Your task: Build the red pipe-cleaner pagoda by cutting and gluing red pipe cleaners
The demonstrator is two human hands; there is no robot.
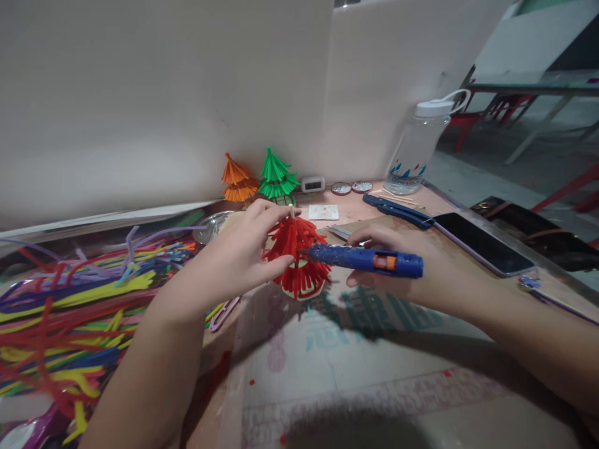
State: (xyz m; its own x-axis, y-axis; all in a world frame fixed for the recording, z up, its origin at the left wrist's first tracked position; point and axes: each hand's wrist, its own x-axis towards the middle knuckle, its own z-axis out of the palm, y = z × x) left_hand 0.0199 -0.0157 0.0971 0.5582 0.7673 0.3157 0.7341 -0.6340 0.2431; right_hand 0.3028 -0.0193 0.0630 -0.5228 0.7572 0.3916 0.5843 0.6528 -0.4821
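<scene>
A small red pipe-cleaner tree (299, 243) stands on the table in front of me, with fringed tiers and a pale stem at its tip. My left hand (253, 249) grips it from the left, fingers near its top and thumb lower down. From the right, my right hand (388, 249) holds a blue glue gun (365, 259), its nozzle end against the tree's right side. The gun's body covers part of that hand, and its handle is hidden. Behind the red tree are an orange tree (238, 179) and a green tree (277, 174) of the same make.
Coloured pipe cleaners (84, 312) lie heaped at left. Blue-handled pliers (397, 211), a phone (484, 243) and a clear bottle (414, 149) are at right. Along the white back panel (163, 106) sit a small digital display (312, 184) and two round tins (350, 188).
</scene>
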